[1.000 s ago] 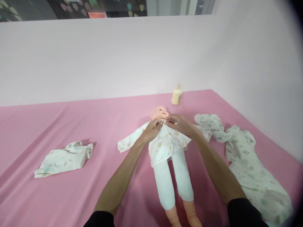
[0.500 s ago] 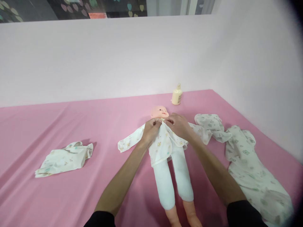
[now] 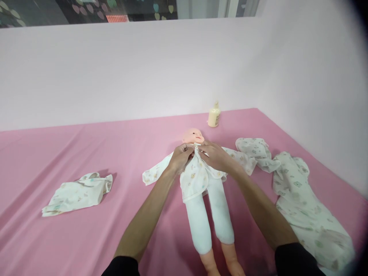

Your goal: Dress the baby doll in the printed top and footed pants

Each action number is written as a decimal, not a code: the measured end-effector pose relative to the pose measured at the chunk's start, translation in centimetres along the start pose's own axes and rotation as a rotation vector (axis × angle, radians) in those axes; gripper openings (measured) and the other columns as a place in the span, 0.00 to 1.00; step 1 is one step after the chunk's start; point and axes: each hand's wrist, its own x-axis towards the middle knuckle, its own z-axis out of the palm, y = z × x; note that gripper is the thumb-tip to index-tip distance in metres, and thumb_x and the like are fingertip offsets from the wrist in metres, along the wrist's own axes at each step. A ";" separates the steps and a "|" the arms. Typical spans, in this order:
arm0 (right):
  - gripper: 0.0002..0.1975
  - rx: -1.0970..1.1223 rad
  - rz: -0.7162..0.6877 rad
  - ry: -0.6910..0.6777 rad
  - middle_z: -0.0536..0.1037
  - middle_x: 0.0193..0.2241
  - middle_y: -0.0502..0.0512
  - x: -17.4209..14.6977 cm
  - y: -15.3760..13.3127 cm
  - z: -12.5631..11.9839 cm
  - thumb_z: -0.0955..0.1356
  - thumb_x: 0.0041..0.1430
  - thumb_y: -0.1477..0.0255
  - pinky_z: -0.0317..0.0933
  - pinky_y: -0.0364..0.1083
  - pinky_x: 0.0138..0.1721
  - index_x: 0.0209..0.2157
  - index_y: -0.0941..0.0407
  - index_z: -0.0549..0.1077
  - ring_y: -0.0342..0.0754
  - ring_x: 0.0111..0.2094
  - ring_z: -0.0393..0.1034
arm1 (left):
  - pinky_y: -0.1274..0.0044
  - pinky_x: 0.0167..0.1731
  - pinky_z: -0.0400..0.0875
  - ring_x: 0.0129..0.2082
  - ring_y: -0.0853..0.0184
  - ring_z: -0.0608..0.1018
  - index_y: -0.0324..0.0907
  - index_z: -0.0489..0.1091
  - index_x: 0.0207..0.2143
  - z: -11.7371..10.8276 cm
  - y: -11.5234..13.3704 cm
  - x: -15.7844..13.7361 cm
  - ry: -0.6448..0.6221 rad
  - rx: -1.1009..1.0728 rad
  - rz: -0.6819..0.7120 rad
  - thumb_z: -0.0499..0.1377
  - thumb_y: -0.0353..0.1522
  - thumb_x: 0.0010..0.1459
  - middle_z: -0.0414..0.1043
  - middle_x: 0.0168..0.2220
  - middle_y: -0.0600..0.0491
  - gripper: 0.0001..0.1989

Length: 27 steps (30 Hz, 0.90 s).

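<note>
A baby doll [image 3: 192, 135] lies on its back on the pink sheet, its head toward the wall. It wears a white printed baby shirt [image 3: 194, 178] with the long sleeves spread out to both sides. The doll's legs are pale white cloth down to plastic lower legs. At the shirt's neckline my left hand [image 3: 181, 156] pinches the front edge between thumb and fingers. My right hand [image 3: 214, 155] grips the other side of the same neckline, fingertips close to the left ones. The small spot between my fingertips is partly hidden.
A cream pump bottle [image 3: 214, 116] stands beyond the doll's head, near the wall. Folded printed cloth [image 3: 77, 193] lies at the left. Crumpled printed garments [image 3: 304, 207] lie at the right, on the pink sheet [image 3: 129, 153].
Both hands have shifted slightly down at the neckline, and their fingers have changed position on the cloth. The doll and the other things stay where they were.
</note>
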 end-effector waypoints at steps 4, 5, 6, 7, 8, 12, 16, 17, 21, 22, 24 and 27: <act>0.08 0.086 0.153 -0.065 0.73 0.34 0.54 -0.3 0.2 -0.7 0.66 0.62 0.64 0.56 0.48 0.32 0.34 0.53 0.68 0.50 0.34 0.67 | 0.79 0.28 0.63 0.25 0.74 0.69 0.38 0.68 0.29 0.1 0.2 -0.3 -0.064 0.051 0.042 0.63 0.36 0.55 0.68 0.25 0.54 0.10; 0.08 0.074 0.196 -0.096 0.74 0.34 0.54 -0.5 0.2 -0.8 0.67 0.60 0.63 0.55 0.48 0.31 0.34 0.53 0.67 0.50 0.33 0.67 | 0.79 0.28 0.63 0.25 0.74 0.69 0.39 0.68 0.29 0.0 0.2 -0.3 -0.067 0.107 0.063 0.62 0.37 0.56 0.68 0.25 0.54 0.11; 0.09 0.052 0.228 -0.127 0.74 0.34 0.54 -0.6 0.1 -0.9 0.68 0.58 0.63 0.55 0.47 0.30 0.35 0.53 0.67 0.51 0.33 0.67 | 0.78 0.28 0.63 0.25 0.73 0.69 0.39 0.68 0.29 -0.1 0.2 -0.4 -0.060 0.180 0.087 0.60 0.38 0.57 0.68 0.25 0.54 0.11; 0.10 0.022 0.250 -0.154 0.75 0.35 0.55 -0.7 0.0 -0.9 0.69 0.57 0.63 0.54 0.47 0.30 0.36 0.53 0.67 0.52 0.34 0.67 | 0.78 0.28 0.63 0.25 0.72 0.69 0.40 0.67 0.29 -0.2 0.3 -0.4 -0.042 0.266 0.113 0.59 0.38 0.58 0.68 0.25 0.54 0.11; 0.11 -0.009 0.263 -0.176 0.75 0.35 0.55 -0.9 -0.1 -0.9 0.69 0.56 0.64 0.53 0.47 0.30 0.38 0.53 0.67 0.53 0.35 0.68 | 0.78 0.27 0.63 0.26 0.71 0.70 0.40 0.67 0.30 -0.4 0.4 -0.5 -0.018 0.362 0.140 0.58 0.38 0.59 0.69 0.26 0.54 0.11; 0.21 -0.063 0.254 -0.228 0.76 0.36 0.57 -1.0 -0.7 -0.5 0.66 0.57 0.67 0.52 0.47 0.30 0.53 0.54 0.64 0.57 0.37 0.70 | 0.77 0.25 0.60 0.27 0.69 0.69 0.42 0.65 0.28 -1.3 1.9 -1.3 0.026 0.727 0.225 0.57 0.37 0.59 0.69 0.28 0.53 0.10; 0.31 -0.097 0.227 -0.263 0.76 0.34 0.56 -0.9 -1.3 0.2 0.63 0.56 0.73 0.51 0.46 0.30 0.61 0.55 0.57 0.56 0.35 0.70 | 0.76 0.22 0.54 0.23 0.69 0.64 0.43 0.63 0.26 -1.8 4.1 -3.2 -0.161 0.971 0.178 0.54 0.42 0.61 0.65 0.25 0.55 0.15; 0.31 -0.106 0.221 -0.262 0.75 0.34 0.57 -0.9 -1.5 0.3 0.63 0.55 0.73 0.51 0.46 0.30 0.62 0.55 0.56 0.55 0.34 0.70 | 0.76 0.22 0.54 0.23 0.69 0.64 0.43 0.63 0.26 -1.8 4.5 -3.7 -0.213 1.026 0.161 0.53 0.44 0.62 0.64 0.25 0.55 0.17; 0.31 -0.059 0.233 -0.248 0.73 0.30 0.54 -0.8 -1.8 0.4 0.63 0.56 0.71 0.51 0.46 0.30 0.61 0.58 0.55 0.53 0.31 0.67 | 0.75 0.25 0.56 0.27 0.67 0.67 0.44 0.62 0.28 -1.5 5.0 -4.7 -0.337 1.190 0.135 0.50 0.44 0.63 0.68 0.29 0.55 0.16; 0.31 -0.026 0.243 -0.240 0.72 0.29 0.53 -0.8 -1.7 0.3 0.64 0.57 0.70 0.52 0.45 0.30 0.62 0.59 0.55 0.52 0.31 0.66 | 0.75 0.25 0.56 0.28 0.67 0.68 0.44 0.62 0.29 -1.4 4.9 -4.8 -0.342 1.220 0.132 0.50 0.42 0.63 0.69 0.31 0.55 0.13; 0.34 0.069 0.270 -0.224 0.70 0.26 0.50 -0.8 -1.3 -0.1 0.65 0.55 0.69 0.53 0.45 0.29 0.62 0.59 0.54 0.51 0.30 0.65 | 0.75 0.26 0.57 0.29 0.66 0.70 0.44 0.63 0.33 -1.1 4.5 -4.8 -0.335 1.255 0.128 0.52 0.39 0.61 0.71 0.33 0.55 0.09; 0.39 0.307 0.323 -0.221 0.66 0.23 0.45 -0.9 -0.5 -1.1 0.66 0.53 0.72 0.53 0.43 0.27 0.65 0.56 0.51 0.46 0.26 0.62 | 0.75 0.26 0.58 0.30 0.65 0.71 0.45 0.63 0.36 -0.5 3.9 -4.5 -0.343 1.230 0.160 0.56 0.43 0.59 0.71 0.35 0.54 0.12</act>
